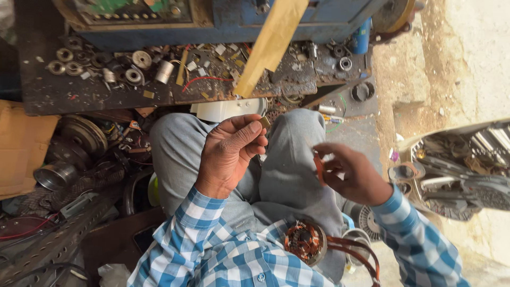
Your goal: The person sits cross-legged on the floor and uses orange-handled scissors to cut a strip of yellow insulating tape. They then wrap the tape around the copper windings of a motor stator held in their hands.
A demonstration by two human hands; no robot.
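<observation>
Hands up over the lap: the left hand [231, 154] is curled, pinching a small tan strip [264, 122] at its fingertips, and the right hand [348, 172], blurred, closes around a loop of coppery wire [319, 169]. Near the chest a wound motor stator [304, 242] rests on the grey trousers [289, 175]. Far off, a grimy workbench [79, 95] carries bearings [64, 55] and scraps.
</observation>
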